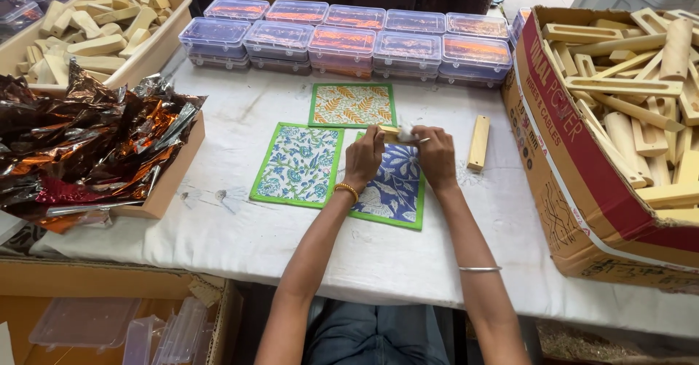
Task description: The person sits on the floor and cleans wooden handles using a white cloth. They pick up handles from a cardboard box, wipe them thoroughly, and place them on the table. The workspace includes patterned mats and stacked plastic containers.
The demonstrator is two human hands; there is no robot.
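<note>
Left hand [362,160]: fingers closed on one end of a small pale wooden block [389,133], held just above the dark blue floral mat with a green border [393,187].
Right hand [435,155]: fingers pinched on a scrap of white wrapping [405,136] at the block's other end.
Block's place: in the air between both hands, over the white cloth-covered table [291,241], not resting on it.
Nearby: a light blue floral mat [298,165] and an orange leaf-print mat [352,105] lie beside the dark one; a longer wooden bar [478,142] lies just to the right.
Risk: the wrapping looks thin, so a hard tug could tear it; a loose left grip could let the block drop onto the mat.
</note>
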